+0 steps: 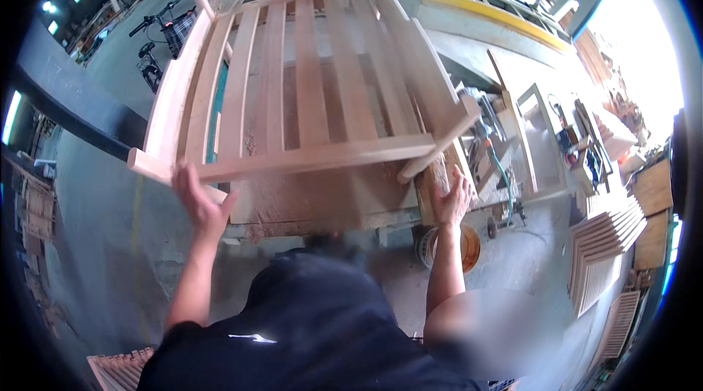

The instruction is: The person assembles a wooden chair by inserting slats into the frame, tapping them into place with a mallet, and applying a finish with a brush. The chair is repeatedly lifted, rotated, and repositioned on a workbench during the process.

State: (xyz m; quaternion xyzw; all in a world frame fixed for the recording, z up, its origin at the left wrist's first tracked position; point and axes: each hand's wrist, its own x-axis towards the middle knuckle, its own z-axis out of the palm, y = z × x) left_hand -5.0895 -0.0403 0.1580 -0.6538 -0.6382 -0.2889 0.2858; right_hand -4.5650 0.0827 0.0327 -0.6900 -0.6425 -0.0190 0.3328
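A pale wooden slatted frame (pixel 315 157), like a small bed with side boards and rounded corner posts, lies on a sawdust-strewn workbench (pixel 300 204). My left hand (pixel 199 200) is at its near left corner, fingers up and thumb spread, close against the front rail; whether it touches is blurred. Just below the near right post (pixel 439 140), my right hand (pixel 452 199) has its fingers stretched out beside a wooden beam (pixel 438 179) at the bench edge. Neither hand is wrapped round anything.
A bucket (pixel 469 248) stands under the bench's right side. Right of the bench are tools and a green-blue hose (pixel 499 164). Stacked wooden frames (pixel 604 244) stand farther right. A bicycle (pixel 165 32) and a dark post (pixel 80 113) are to the left.
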